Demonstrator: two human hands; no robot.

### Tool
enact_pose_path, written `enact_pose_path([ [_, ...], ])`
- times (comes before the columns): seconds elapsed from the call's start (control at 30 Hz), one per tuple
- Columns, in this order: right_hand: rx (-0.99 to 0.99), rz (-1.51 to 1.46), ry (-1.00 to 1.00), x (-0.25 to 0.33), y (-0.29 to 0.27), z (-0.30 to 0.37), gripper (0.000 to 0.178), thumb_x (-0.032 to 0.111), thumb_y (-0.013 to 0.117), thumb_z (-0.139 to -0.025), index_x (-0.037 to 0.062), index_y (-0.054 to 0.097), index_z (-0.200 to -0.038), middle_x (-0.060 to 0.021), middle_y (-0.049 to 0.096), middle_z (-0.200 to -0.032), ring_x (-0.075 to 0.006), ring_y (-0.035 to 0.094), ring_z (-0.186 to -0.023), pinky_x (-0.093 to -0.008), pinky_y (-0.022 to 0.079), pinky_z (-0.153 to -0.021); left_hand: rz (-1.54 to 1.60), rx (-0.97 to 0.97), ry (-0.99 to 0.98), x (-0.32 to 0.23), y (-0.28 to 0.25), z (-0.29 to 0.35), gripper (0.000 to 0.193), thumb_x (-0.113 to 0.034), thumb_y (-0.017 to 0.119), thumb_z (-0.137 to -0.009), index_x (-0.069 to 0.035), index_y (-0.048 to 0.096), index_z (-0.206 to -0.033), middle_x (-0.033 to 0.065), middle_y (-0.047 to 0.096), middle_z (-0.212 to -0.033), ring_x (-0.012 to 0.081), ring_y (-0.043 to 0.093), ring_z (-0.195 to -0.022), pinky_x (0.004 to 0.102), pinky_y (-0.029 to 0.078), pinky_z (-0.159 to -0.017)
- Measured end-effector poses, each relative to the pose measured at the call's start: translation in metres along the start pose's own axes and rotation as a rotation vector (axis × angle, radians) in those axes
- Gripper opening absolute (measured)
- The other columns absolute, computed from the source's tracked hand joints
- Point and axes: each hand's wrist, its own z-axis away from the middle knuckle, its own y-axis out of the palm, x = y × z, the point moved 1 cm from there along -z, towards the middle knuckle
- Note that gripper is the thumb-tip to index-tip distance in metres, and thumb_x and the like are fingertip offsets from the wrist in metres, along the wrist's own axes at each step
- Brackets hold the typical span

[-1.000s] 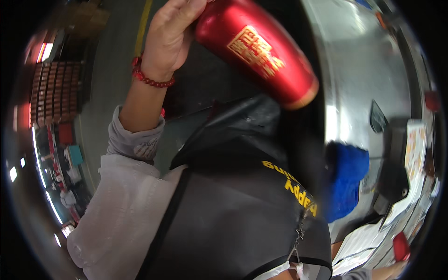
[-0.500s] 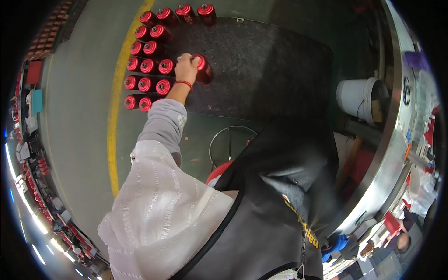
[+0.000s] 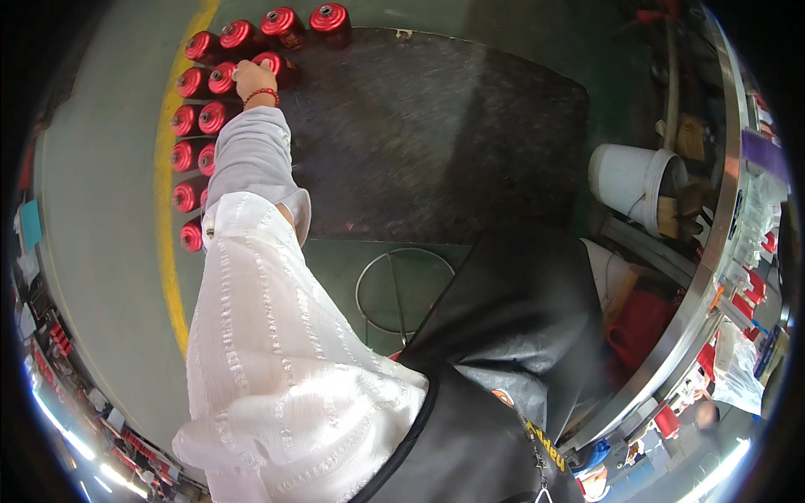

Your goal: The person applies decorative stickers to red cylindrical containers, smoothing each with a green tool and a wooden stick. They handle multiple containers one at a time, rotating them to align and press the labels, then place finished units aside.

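Note:
My left hand [image 3: 254,81], with a red beaded bracelet at its wrist, reaches far ahead over the dark mat's left end. Its fingers are closed on the side of a shiny red metal canister [image 3: 281,67], partly covering it. Similar red canisters stand upright in rows beside it. One canister [image 3: 221,78] is just left of my hand, and the back row includes a canister [image 3: 281,23] behind the held one. Part of the nearer rows is hidden by my grey-and-white sleeve. My right hand is out of view.
Beneath the canisters lies a wide dark mat [image 3: 402,142], with a yellow floor line [image 3: 165,201] to its left. A round metal ring frame [image 3: 359,293] stands near me. At right are a tilted white bucket [image 3: 622,178] and a bench's metal edge [image 3: 728,210].
My left hand has moved farther away and to the left with the canister, which is now beside two others in the second row from the back. The view has shifted too.

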Motion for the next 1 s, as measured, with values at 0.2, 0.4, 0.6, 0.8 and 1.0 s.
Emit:
enact_pose_path([
  [0.2,-0.044,-0.013,0.043,0.004,-0.033,-0.002,0.047,0.037,0.059,-0.103,-0.0023,0.065,-0.128,-0.0172,0.070,-0.115,-0.0222,0.072,-0.096,-0.0337,0.059,-0.084,-0.081,0.008,-0.045,-0.012,0.017,-0.022,0.060,-0.049,0.074,-0.088,0.004,0.063,-0.112,0.0285,0.067,-0.114,0.0418,0.069,-0.103,0.0498,0.057,-0.087],
  [0.4,-0.084,-0.067,0.072,-0.012,-0.071,-0.003,0.045,0.035,0.058,-0.104,-0.0020,0.065,-0.128,-0.0173,0.070,-0.116,-0.0219,0.072,-0.096,-0.0334,0.059,-0.083,-0.205,0.094,-0.029,-0.015,0.019,-0.034,0.063,-0.054,0.069,-0.090,0.001,0.061,-0.120,0.0286,0.065,-0.124,0.0403,0.066,-0.113,0.0483,0.055,-0.093],
  [0.6,-0.182,-0.206,0.138,-0.098,-0.165,0.029,0.043,0.033,0.057,-0.105,-0.0018,0.065,-0.129,-0.0173,0.069,-0.117,-0.0216,0.072,-0.096,-0.0330,0.060,-0.083,-0.051,-0.003,0.205,-0.094,-0.037,0.080,0.061,-0.046,0.072,-0.089,-0.008,0.056,-0.135,0.0184,0.055,-0.143,0.0359,0.052,-0.134,0.0465,0.042,-0.111],
  [0.8,-0.302,-0.450,0.025,-0.139,-0.238,0.037,0.041,0.031,0.056,-0.105,-0.0016,0.064,-0.129,-0.0174,0.069,-0.118,-0.0213,0.071,-0.097,-0.0327,0.060,-0.082,0.904,0.331,0.863,-0.233,-0.069,0.361,0.047,-0.022,0.064,-0.099,0.001,0.052,-0.138,0.0229,0.053,-0.143,0.0390,0.046,-0.137,0.0475,0.035,-0.114],
  [1.0,-0.249,-0.687,-0.033,-0.082,-0.206,0.062,0.034,0.026,0.058,-0.106,-0.0018,0.068,-0.123,-0.0049,0.068,-0.113,-0.0105,0.061,-0.104,-0.0244,0.046,-0.095,1.492,1.729,1.448,-0.354,-0.347,0.674,0.038,-0.002,0.052,-0.103,0.004,0.050,-0.140,0.0140,0.059,-0.135,0.0228,0.063,-0.122,0.0298,0.049,-0.101],
])
